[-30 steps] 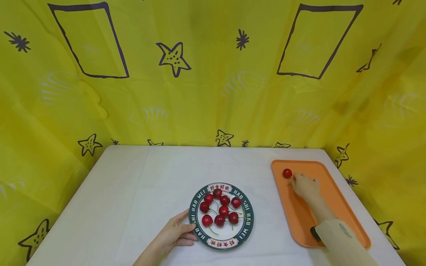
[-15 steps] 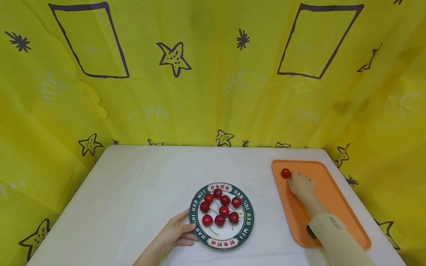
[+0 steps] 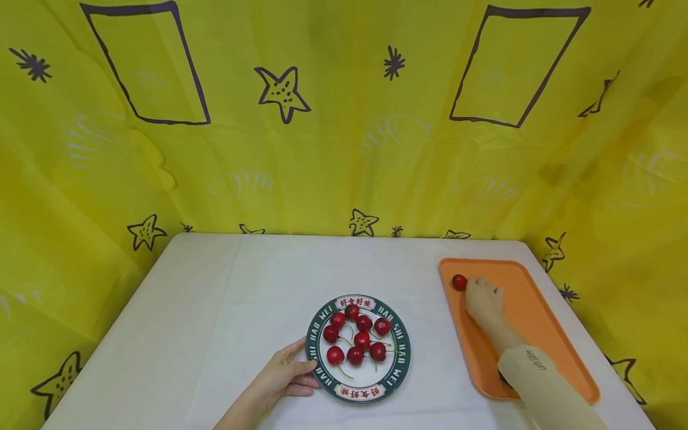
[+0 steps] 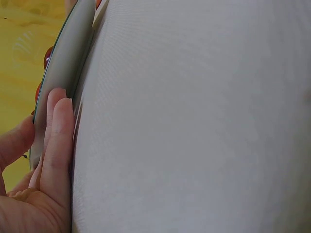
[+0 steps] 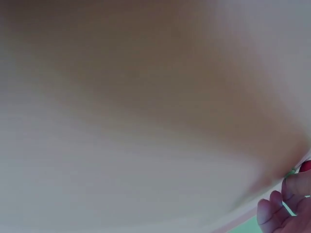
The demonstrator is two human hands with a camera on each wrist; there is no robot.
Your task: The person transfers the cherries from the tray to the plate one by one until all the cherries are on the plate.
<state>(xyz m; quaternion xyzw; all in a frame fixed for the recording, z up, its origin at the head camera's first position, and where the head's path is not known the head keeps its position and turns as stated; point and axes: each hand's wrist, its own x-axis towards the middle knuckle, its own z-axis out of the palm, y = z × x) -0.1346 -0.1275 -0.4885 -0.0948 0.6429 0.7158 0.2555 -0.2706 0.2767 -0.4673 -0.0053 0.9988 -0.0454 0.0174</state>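
A round plate with a dark green rim and white middle carries several red cherries, their green stems showing. My left hand grips its left edge, thumb at the rim and fingers against the underside; in the left wrist view the plate appears edge-on above the fingers. On the orange tray, my right hand has curled fingers beside a single cherry. The right wrist view shows its fingertips pinching at the green stem, with a bit of the cherry at the frame's edge.
A white cloth covers the table. Yellow patterned curtain encloses the back and both sides. The tray lies along the table's right side, apart from the plate. Blurred pale surface fills most of the right wrist view.
My right hand has shifted slightly left on the tray, and the single cherry has moved a little left with it. The left hand and plate stay where they were.
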